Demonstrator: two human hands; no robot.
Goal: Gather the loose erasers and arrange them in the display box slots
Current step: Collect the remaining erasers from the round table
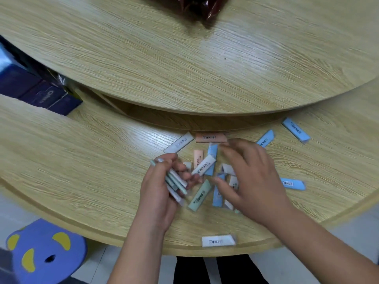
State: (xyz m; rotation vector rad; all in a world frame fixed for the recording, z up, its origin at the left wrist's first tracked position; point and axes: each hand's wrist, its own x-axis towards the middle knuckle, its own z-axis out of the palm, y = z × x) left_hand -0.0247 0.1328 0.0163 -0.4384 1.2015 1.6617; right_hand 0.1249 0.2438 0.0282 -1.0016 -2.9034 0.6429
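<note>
Several wrapped erasers in white, blue, orange and pale green lie scattered on the wooden table (82, 160). My left hand (162, 193) grips a stack of several erasers (176, 184), held on edge. My right hand (250, 181) hovers with spread fingers over the pile of loose erasers (207, 167), and covers some of them. An orange eraser (211, 137) and a white eraser (178, 142) lie at the far side of the pile. Blue erasers (296, 130) lie to the right. A white eraser (218, 240) rests near the table's front edge. No display box is in view.
A raised round turntable (184, 58) fills the middle of the table, with a dark red plastic bag (201, 9) on its far side. Dark blue boxes (37, 89) sit at the left. A purple stool with yellow marks (45, 251) stands below the table's left edge.
</note>
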